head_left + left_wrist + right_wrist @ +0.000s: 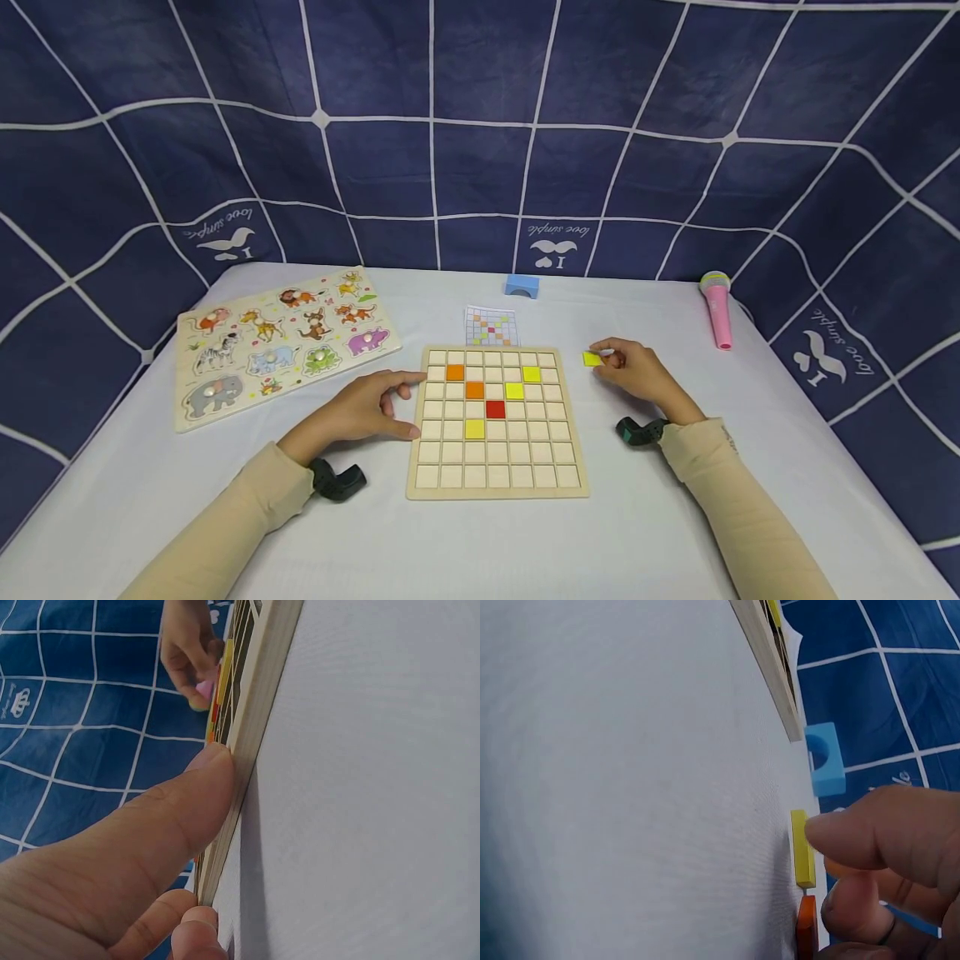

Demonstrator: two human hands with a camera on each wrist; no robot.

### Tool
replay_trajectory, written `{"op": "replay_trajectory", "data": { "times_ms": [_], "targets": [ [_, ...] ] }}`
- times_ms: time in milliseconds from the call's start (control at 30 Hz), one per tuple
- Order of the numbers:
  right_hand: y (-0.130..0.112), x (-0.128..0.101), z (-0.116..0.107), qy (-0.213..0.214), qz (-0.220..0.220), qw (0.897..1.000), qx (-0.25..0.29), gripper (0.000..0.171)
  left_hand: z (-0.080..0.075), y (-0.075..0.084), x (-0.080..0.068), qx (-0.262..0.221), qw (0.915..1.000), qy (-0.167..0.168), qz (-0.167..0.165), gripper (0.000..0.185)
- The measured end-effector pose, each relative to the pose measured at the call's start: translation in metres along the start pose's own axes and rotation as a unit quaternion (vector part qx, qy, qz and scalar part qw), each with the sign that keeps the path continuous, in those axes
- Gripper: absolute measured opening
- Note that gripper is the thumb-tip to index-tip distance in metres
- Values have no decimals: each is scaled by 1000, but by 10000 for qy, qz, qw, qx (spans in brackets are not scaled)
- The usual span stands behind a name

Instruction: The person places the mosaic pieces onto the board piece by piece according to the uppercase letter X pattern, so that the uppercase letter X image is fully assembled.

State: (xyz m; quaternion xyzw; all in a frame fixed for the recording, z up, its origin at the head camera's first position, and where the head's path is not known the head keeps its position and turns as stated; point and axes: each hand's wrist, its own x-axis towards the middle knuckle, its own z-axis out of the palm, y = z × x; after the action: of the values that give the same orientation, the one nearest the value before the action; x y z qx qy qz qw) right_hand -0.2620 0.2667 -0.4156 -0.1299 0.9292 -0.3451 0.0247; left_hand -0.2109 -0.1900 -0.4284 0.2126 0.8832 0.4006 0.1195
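A square wooden grid board [498, 493] lies on the table. On it are two orange tiles [455, 372], a red tile [495, 409] and three yellow tiles [474, 429]. My left hand [367, 408] rests its extended thumb and index finger against the board's left edge. To the board's right, my right hand [633, 367] pinches another yellow tile [592, 358] at table level. In the right wrist view, the thumb touches that tile, and an orange tile [806, 926] shows beside it, partly behind the fingers. The head view hides this orange tile under the hand.
A small printed grid card [491, 325] lies behind the board, with a blue arch block [522, 287] farther back. An animal peg puzzle [285, 342] lies at the left. A pink toy microphone [718, 312] lies far right. Dark blue gridded cloth [480, 167] hangs behind.
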Motion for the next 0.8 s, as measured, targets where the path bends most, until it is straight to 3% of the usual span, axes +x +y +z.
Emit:
{"op": "replay_trajectory", "data": {
  "times_ms": [200,467,800],
  "targets": [
    [1,1,2,-21,134,9996,-254,41,0,1,0,2,10000,-11,42,84],
    [-1,0,3,-36,204,9994,-268,25,0,1,0,52,10000,-12,35,84],
    [-2,0,2,1,194,9991,-372,21,-1,0,-1,50,10000,-22,33,84]
  ]
}}
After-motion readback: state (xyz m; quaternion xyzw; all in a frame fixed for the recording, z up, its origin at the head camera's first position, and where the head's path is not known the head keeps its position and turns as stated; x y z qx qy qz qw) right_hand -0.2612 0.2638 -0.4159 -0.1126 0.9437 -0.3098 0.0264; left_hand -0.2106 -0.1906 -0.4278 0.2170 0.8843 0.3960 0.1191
